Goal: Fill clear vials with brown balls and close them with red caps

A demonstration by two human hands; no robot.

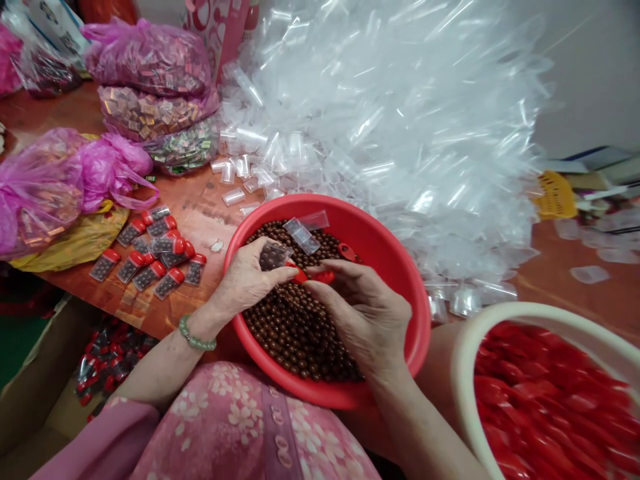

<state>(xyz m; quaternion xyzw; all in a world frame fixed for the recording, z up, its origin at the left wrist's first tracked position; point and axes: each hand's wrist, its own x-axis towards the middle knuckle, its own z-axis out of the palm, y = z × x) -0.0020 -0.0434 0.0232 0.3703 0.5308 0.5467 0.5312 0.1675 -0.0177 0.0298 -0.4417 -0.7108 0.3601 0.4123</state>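
Over the red basin (419, 313) of beads (300, 337), left hand (253, 277) has a snug grip on a filled tube (274, 256), right hand (367, 307) seems pinched on a red cap (326, 276). Probably capping; calls for lining up straight.

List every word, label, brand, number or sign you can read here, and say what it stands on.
No text can be read.
Pink patterned packaging: marks too blurred to read.
White packaging at top left: marks too blurred.
Bagged small packets: too small to tell.
Clear box in the left hand: no lettering visible.
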